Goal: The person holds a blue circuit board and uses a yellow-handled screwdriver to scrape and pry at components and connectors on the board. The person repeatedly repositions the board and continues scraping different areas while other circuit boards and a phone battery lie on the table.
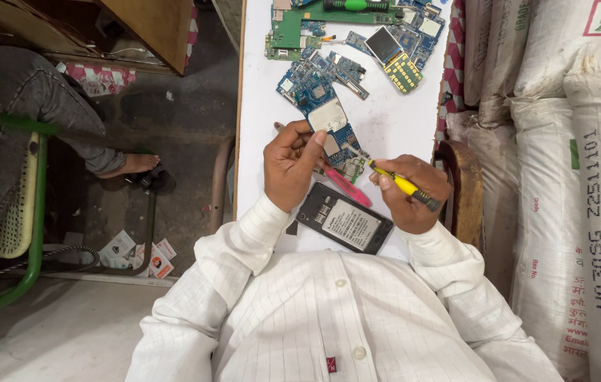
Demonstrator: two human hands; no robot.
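- Head view: your left hand (pixel 290 164) pins a blue circuit board (pixel 334 134) to the white table (pixel 258 106), thumb pressed on its upper edge and fingers curled at its side.
- Your right hand (pixel 413 192) is closed around a yellow screwdriver (pixel 401 184), its tip resting at the board's lower right corner, near your left thumb.
- A black phone body (pixel 345 226) lies open-backed just below the board, close to your chest; a pink tool (pixel 347 187) lies between them, partly under your left hand.
- Progress, as a judgement: the phone looks already opened and the board is out of it, so the stripping seems well along; the work on the board itself looks unfinished.
- More boards (pixel 357 42) are spread at the far end of the table, with a green-handled screwdriver (pixel 357 6) at the top edge.
- Hard to tell: whether the tip sits in a screw, and what your left fingers cover.
- A seated person's leg (pixel 53 113) shows on the left; white sacks (pixel 569 141) stand on the right.
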